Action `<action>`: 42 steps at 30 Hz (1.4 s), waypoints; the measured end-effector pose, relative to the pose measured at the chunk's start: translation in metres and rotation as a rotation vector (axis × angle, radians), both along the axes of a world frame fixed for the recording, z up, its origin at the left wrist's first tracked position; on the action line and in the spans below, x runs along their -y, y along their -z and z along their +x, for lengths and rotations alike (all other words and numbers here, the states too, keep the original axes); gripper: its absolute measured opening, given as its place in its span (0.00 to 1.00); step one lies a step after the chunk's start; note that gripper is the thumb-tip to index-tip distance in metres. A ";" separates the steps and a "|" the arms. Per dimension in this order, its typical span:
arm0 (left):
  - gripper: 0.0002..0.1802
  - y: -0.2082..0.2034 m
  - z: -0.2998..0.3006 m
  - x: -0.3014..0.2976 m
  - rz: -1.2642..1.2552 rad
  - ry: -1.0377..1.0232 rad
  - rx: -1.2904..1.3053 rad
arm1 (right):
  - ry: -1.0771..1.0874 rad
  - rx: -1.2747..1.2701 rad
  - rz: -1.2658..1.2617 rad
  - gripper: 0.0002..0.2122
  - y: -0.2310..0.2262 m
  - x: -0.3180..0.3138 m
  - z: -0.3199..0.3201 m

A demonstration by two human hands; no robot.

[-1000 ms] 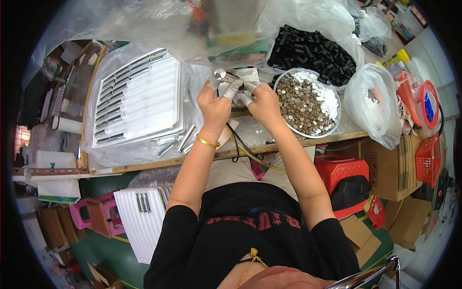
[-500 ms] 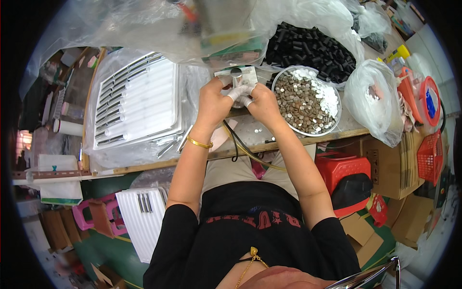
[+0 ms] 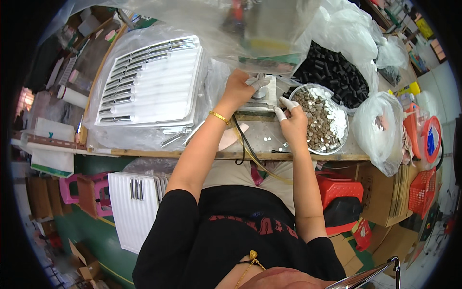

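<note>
My left hand point(image 3: 239, 90), with white coverings on its fingertips, reaches to a metal fixture point(image 3: 269, 98) at the back middle of the bench. Its fingers are closed at the fixture's upright post; what they hold is mostly hidden. My right hand point(image 3: 294, 124), also with white-covered fingertips, is beside the left rim of a round clear bowl point(image 3: 315, 120). Thumb and forefinger are apart, pointing toward the fixture. Small brownish and white discs point(image 3: 314, 108) fill the bowl. Behind it lies a heap of short black cylinders point(image 3: 332, 72) in a clear plastic bag.
White ribbed trays point(image 3: 166, 82) with shiny metal tubes lie stacked at the left. A knotted clear bag point(image 3: 378, 132) sits on the right. Plastic sheeting point(image 3: 269, 29) hangs over the fixture. Cables point(image 3: 245, 144) cross the front edge. A red stool point(image 3: 339, 190) stands below.
My hands were together at the fixture; my right hand has moved right and toward me, next to the bowl. My left hand stays at the fixture. The whole view has shifted slightly.
</note>
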State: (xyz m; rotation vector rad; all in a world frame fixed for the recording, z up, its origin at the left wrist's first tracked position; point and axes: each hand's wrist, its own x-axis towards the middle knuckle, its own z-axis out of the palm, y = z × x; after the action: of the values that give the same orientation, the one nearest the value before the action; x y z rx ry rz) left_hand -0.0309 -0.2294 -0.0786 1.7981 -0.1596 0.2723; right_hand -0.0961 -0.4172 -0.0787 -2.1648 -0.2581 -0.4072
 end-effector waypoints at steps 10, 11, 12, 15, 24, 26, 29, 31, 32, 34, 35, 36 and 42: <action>0.17 0.032 0.003 -0.006 0.088 -0.006 0.056 | -0.057 0.061 -0.247 0.13 0.009 -0.011 -0.004; 0.17 0.025 -0.001 0.006 0.229 -0.116 0.112 | -0.068 0.046 -0.318 0.15 -0.001 -0.013 -0.002; 0.16 0.018 -0.008 0.016 0.197 -0.166 0.188 | -0.112 0.183 -0.388 0.18 -0.006 -0.018 0.004; 0.14 -0.021 -0.035 0.041 -0.031 -0.156 0.443 | -0.166 0.120 -0.690 0.17 0.019 -0.016 0.033; 0.18 -0.045 -0.155 -0.079 0.347 -0.078 0.350 | -0.125 0.280 -0.561 0.19 0.002 -0.041 0.018; 0.16 -0.034 -0.182 -0.133 0.893 -0.293 0.162 | -0.119 0.257 -0.473 0.15 -0.014 -0.039 0.002; 0.15 -0.026 -0.207 -0.154 0.967 -0.364 0.081 | -0.329 0.305 -0.254 0.09 -0.020 -0.055 -0.023; 0.15 -0.009 -0.213 -0.162 1.149 -0.372 -0.066 | -0.517 0.311 -0.332 0.09 -0.021 -0.080 -0.041; 0.15 -0.007 -0.213 -0.164 1.149 -0.374 -0.065 | -0.596 0.243 -0.337 0.10 -0.024 -0.092 -0.045; 0.11 -0.004 -0.211 -0.169 1.155 -0.375 -0.091 | -0.626 0.260 -0.355 0.11 -0.011 -0.100 -0.052; 0.11 -0.005 -0.210 -0.171 1.153 -0.376 -0.089 | -0.655 0.274 -0.373 0.11 -0.006 -0.103 -0.054; 0.11 -0.007 -0.210 -0.173 1.111 -0.367 -0.045 | -0.691 0.279 -0.423 0.12 -0.003 -0.104 -0.054; 0.13 -0.013 -0.203 -0.189 1.061 -0.163 -0.008 | -0.685 0.295 -0.551 0.13 0.008 -0.116 -0.051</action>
State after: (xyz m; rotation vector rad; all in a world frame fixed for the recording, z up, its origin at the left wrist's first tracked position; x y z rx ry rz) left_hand -0.2338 -0.0406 -0.0652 2.8722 -0.1639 0.3233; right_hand -0.1469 -0.3016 -0.0863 -2.3468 -1.3618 -0.2687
